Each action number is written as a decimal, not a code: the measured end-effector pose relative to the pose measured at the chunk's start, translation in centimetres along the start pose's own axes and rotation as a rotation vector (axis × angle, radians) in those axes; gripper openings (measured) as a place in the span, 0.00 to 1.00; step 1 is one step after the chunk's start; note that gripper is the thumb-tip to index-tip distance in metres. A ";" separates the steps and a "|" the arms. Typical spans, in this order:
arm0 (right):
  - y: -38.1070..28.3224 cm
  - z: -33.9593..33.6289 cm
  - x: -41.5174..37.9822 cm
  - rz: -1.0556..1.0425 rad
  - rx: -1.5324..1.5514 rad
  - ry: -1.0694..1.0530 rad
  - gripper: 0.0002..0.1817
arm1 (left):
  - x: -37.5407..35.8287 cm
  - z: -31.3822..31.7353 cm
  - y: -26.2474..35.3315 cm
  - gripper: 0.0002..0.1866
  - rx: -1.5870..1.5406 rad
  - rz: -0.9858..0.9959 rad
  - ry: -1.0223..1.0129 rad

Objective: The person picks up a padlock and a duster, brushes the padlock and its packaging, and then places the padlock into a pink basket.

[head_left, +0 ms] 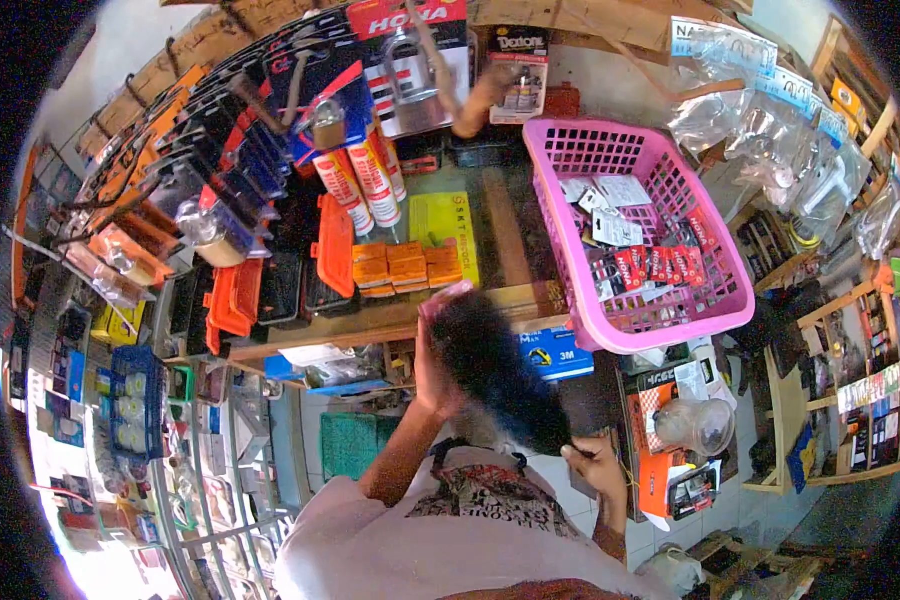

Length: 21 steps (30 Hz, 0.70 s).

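A black, fuzzy-edged thing like a duster point(500, 370) is held slantwise in front of my chest; motion blur hides its exact kind. My left hand point(434, 365) lies along its upper left side, the fingers mostly hidden behind it. At its lower right end, my right hand point(597, 466) has its fingers closed on it. Just beyond my left hand, small orange boxes point(405, 268) stand stacked on the wooden shelf, beside a yellow-green packet point(445, 235). A blue 3M box point(553, 354) shows below the shelf edge, behind the black thing.
A pink plastic basket point(642, 335) with carded items stands on the right of the shelf. White-and-red tubes point(373, 175), orange cases point(236, 298) and hanging padlock packs point(210, 235) crowd the left. A clear plastic cup point(695, 427) stands at lower right.
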State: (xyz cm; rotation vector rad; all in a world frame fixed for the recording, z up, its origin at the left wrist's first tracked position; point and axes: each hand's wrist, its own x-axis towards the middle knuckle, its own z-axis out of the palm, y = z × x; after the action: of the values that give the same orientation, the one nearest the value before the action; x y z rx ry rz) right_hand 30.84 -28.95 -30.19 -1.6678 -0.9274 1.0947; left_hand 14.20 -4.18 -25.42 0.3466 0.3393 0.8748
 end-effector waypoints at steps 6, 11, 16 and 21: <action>0.8 0.0 1.0 -0.153 -0.137 -0.073 0.11 | -1.3 -0.2 0.9 0.35 -0.099 -0.007 -0.119; -0.3 -1.5 0.6 -0.052 -0.125 -0.191 0.10 | -1.7 -0.5 1.3 0.42 -0.146 -0.086 -0.113; 0.2 -1.6 1.0 0.159 -0.155 -0.273 0.12 | -3.0 -0.6 0.7 0.34 -0.206 0.024 -0.248; -0.2 -0.7 0.8 -0.005 -0.084 -0.135 0.13 | -3.2 -3.6 0.3 0.32 0.282 0.051 0.037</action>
State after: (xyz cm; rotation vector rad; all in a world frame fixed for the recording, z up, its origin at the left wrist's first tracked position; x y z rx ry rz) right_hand 31.74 -28.31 -30.10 -1.6751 -1.0761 1.1907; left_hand 10.55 -6.01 -28.08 0.6023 0.4918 0.8856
